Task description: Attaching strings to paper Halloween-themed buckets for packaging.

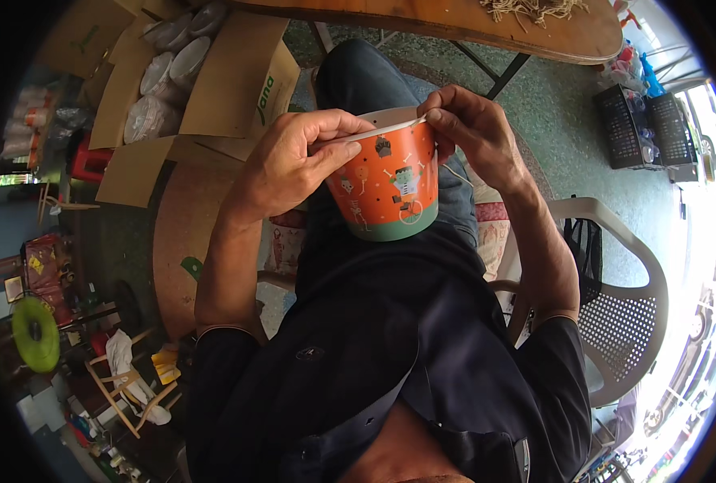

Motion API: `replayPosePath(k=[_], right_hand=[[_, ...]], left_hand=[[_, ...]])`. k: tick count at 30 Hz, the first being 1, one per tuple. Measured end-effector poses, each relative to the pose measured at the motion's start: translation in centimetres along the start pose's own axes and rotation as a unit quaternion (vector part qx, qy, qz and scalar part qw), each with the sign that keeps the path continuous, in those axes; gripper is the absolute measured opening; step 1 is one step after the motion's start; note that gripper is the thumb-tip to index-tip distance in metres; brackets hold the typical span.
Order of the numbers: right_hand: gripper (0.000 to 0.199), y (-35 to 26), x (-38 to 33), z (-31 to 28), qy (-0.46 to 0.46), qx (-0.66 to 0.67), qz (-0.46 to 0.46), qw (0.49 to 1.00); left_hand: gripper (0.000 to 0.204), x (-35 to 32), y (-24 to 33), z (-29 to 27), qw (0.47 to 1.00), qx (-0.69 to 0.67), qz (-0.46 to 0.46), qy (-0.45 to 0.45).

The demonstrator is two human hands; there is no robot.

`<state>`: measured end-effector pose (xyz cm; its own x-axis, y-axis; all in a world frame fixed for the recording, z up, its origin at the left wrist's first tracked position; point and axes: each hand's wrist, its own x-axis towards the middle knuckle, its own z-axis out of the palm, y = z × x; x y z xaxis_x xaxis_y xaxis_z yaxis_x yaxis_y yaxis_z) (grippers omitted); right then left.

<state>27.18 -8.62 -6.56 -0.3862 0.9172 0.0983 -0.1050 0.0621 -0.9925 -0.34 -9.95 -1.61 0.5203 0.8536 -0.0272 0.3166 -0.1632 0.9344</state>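
An orange bucket with a green base and printed cartoon figures stands tilted over my lap, its pale rim toward the far side. My left hand grips the rim at its left, thumb outside and fingers over the edge. At the rim's right, my right hand pinches the edge between thumb and forefinger, other fingers curled below. A thin pale strand shows beside the bucket under my right hand; where it leads is hidden. Most of the bucket's inside is out of sight.
Beyond my knees is a wooden table with a heap of pale cords. An open cardboard box at the far left holds several plastic-wrapped white containers. A plastic chair and black crates stand on the right.
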Motion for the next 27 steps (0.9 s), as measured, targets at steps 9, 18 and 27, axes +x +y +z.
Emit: replayPosePath(k=[9, 18, 27], right_hand=[[0.018, 0.5, -0.1, 0.4, 0.003, -0.003, 0.009, 1.000], [0.019, 0.8, -0.4, 0.1, 0.006, -0.006, 0.010, 1.000], [0.020, 0.1, -0.8, 0.2, 0.001, -0.013, 0.031, 0.999]], left_hand=[[0.019, 0.2, -0.4, 0.6, 0.999, 0.012, 0.004, 0.036], [0.018, 0.6, -0.8, 1.8, 0.995, 0.049, -0.003, 0.087], [0.018, 0.4, 0.1, 1.4, 0.994, -0.094, -0.042, 0.031]])
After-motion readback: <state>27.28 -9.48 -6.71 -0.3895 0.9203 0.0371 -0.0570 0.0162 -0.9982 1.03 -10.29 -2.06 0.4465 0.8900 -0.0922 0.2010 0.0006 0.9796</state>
